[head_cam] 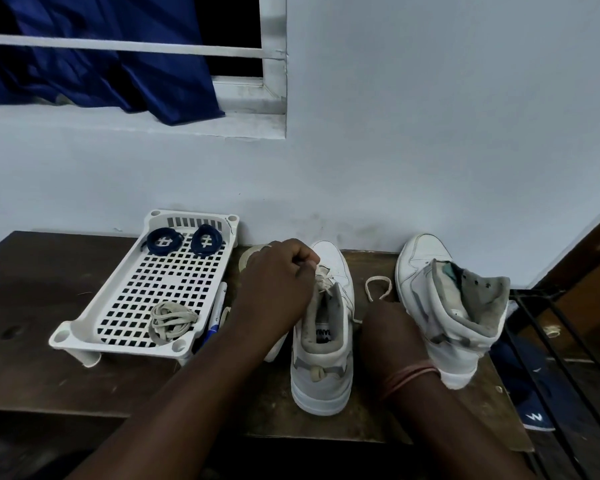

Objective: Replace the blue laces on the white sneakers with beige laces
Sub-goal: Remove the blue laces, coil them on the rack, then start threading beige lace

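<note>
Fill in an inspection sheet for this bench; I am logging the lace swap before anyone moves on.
Surface: dark wooden table, scuffed.
Job's things: two coiled blue laces and a bundled beige lace in the white tray; middle sneaker part-laced in beige; right sneaker unlaced; a beige lace end lies between them.
Clutter: pen beside the tray.
Grippers: left hand pinches lace at the middle sneaker; right hand mostly hidden.
Cables: nothing seen.
Surroundings: pale wall, window with blue cloth, black rail.
</note>
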Motion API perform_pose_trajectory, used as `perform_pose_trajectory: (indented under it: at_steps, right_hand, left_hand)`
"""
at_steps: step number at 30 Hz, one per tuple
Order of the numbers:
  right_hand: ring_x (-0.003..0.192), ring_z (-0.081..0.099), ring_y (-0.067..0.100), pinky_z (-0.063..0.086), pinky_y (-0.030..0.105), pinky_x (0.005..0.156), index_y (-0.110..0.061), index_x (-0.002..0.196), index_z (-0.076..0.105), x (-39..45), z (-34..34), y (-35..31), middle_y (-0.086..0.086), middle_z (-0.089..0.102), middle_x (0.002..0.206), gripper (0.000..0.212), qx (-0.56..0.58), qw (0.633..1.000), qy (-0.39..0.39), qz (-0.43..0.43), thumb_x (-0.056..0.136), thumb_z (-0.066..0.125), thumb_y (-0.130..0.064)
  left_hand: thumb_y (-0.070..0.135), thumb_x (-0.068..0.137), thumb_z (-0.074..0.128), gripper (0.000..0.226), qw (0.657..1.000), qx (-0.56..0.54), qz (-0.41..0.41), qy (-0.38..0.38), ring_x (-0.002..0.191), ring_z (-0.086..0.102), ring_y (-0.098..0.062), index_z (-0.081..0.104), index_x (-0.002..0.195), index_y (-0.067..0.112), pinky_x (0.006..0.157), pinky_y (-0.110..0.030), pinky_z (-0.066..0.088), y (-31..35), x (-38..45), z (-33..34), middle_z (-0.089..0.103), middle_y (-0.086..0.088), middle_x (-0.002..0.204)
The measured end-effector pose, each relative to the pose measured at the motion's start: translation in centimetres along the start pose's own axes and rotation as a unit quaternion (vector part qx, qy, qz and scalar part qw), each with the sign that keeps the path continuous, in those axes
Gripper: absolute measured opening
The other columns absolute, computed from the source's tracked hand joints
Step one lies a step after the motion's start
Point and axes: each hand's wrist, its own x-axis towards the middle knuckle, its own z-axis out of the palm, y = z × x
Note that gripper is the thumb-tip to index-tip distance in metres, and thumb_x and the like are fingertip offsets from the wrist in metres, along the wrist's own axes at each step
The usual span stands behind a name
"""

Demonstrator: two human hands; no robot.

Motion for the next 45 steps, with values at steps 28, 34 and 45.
perform_pose_trajectory:
  at_steps: [28,34,45]
  right_hand:
    - [0.046,0.059,0.019,0.036,0.021,0.042,-0.006,0.106,0.063,0.6,-4.7,-2.4,0.011,0.073,0.073,0.025,0.704,0.707,0.069,0.011,0.087,0.078,-0.011]
    - [0.042,0.051,0.014,0.034,0.018,0.039,-0.003,0.119,0.057,0.4,-4.4,-2.7,0.007,0.070,0.074,0.028,0.773,0.634,0.003,0.016,0.094,0.069,-0.009]
    - [0.100,0.059,0.013,0.046,0.035,0.088,-0.035,0.093,0.076,1.8,-3.5,-1.1,-0.010,0.061,0.104,0.023,0.301,0.915,0.192,-0.188,0.090,0.069,-0.013]
  left_hand:
    - [0.026,0.090,0.077,0.011,0.977,-0.202,-0.044,-0.058,0.080,0.073,-0.009,0.073,0.100,0.023,0.085,-0.046,0.058,0.9,0.3,-1.2,0.078,0.002,0.086]
    - [0.015,0.087,0.079,0.022,0.959,-0.254,-0.038,-0.116,0.094,0.077,-0.023,0.073,0.108,0.017,0.100,-0.055,0.054,1.4,0.1,-1.4,0.080,-0.008,0.090]
    - [0.018,0.085,0.081,0.036,0.990,-0.127,0.008,-0.063,0.085,0.074,-0.005,0.067,0.116,0.027,0.090,-0.047,0.057,0.9,0.3,-1.4,0.078,0.008,0.079]
